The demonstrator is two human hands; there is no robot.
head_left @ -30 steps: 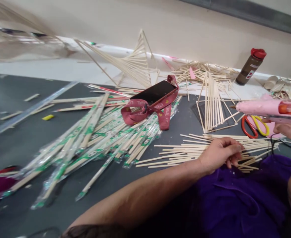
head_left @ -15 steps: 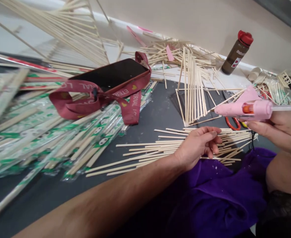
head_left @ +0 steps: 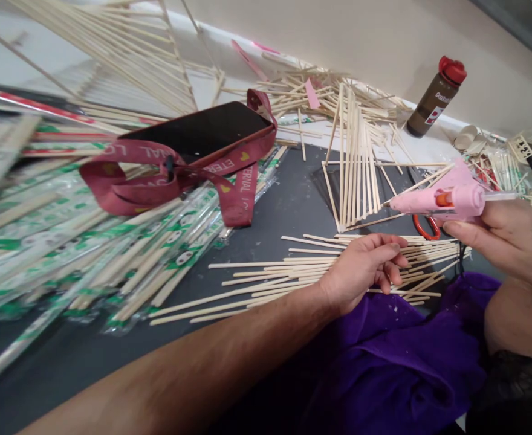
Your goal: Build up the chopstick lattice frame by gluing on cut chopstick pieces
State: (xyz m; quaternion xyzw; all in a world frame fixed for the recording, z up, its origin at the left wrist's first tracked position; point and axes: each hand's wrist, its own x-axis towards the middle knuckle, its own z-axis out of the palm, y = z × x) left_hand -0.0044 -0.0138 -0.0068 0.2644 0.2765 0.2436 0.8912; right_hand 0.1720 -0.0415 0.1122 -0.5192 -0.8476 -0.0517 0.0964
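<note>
My right hand (head_left: 515, 241) grips a pink hot glue gun (head_left: 456, 199), with a clear glue stick (head_left: 499, 196) poking out of its back. The gun's nozzle points left, at the lower right part of a framework of thin wooden sticks (head_left: 356, 181); whether it touches cannot be told. My left hand (head_left: 363, 269) rests over a spread of loose wooden sticks (head_left: 270, 281), its fingers loosely bent and apart, with nothing seen in them. Behind the gun lie red-handled scissors (head_left: 426, 228), partly hidden.
A phone (head_left: 202, 133) with a red strap (head_left: 134, 181) lies on plastic-wrapped chopsticks (head_left: 89, 266) at left. A larger stick structure (head_left: 125, 54) stands behind it. Loose sticks (head_left: 288, 90) heap near the wall, beside a dark bottle (head_left: 436, 96). Purple cloth (head_left: 411, 362) covers my lap.
The glue gun has moved slightly left and its nozzle is now nearer the stick framework. My left hand has stayed almost where it was.
</note>
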